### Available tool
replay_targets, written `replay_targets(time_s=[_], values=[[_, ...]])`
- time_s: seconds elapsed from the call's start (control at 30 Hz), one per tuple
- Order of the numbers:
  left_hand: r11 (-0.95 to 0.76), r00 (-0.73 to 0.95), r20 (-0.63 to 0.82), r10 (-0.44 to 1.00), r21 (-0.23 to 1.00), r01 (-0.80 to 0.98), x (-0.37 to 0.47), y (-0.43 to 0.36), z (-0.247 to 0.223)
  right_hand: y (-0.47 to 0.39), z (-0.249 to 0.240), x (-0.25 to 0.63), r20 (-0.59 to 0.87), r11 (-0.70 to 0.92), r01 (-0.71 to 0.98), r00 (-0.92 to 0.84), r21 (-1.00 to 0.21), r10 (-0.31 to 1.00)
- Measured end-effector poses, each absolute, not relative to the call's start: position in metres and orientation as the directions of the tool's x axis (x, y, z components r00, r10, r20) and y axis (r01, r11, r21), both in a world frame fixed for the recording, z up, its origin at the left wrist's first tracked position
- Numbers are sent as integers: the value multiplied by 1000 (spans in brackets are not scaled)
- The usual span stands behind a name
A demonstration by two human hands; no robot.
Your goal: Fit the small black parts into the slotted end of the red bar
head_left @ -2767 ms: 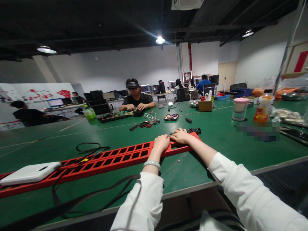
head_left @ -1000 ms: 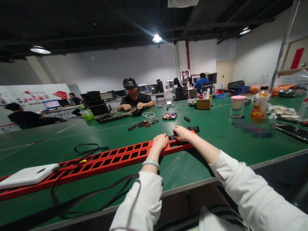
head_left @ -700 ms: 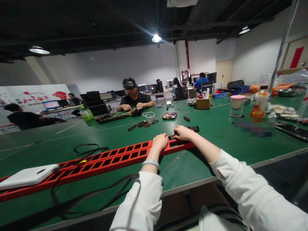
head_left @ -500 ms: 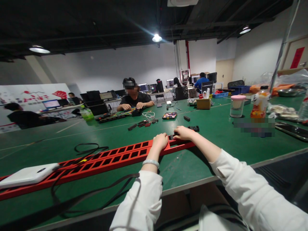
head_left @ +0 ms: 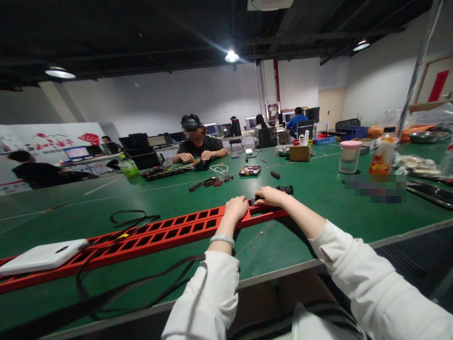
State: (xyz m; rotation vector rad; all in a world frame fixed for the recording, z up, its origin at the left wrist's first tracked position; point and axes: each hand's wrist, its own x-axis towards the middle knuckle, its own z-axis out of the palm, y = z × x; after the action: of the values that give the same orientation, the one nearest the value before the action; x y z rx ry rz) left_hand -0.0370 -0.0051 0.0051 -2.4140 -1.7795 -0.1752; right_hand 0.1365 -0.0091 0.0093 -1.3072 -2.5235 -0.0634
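A long red frame point(head_left: 187, 231) with two rows of rectangular slots lies across the green table. My left hand point(head_left: 236, 208) is closed over it near its right end, the fingertips hidden behind the hand. Just to the right, my right hand point(head_left: 268, 196) is closed at a small black piece point(head_left: 252, 201) set at that end of the frame. The fingers hide most of this piece, and I cannot make out its kind. Beyond my right hand a black block-shaped part point(head_left: 286, 189) sits at the frame's tip.
A white power-bank-like box point(head_left: 46, 257) with black cables rests on the frame's left part. Small dark pieces point(head_left: 212, 181), a picture-topped box point(head_left: 249, 171) and a black block point(head_left: 275, 174) lie beyond. A pink-lidded jar point(head_left: 348, 158) and drink bottle point(head_left: 382, 153) stand right. A co-worker point(head_left: 200, 146) sits opposite.
Both hands stay in nearly the same place on the red frame. The fingers of my right hand shift very slightly at the black piece.
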Motion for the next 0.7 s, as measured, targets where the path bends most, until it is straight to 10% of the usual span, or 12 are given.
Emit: replay_targets(time_s=[0.7], values=[[-289, 297, 185, 937, -71, 955, -37, -4, 5, -1, 2, 139, 346, 652, 725, -567, -221, 748]])
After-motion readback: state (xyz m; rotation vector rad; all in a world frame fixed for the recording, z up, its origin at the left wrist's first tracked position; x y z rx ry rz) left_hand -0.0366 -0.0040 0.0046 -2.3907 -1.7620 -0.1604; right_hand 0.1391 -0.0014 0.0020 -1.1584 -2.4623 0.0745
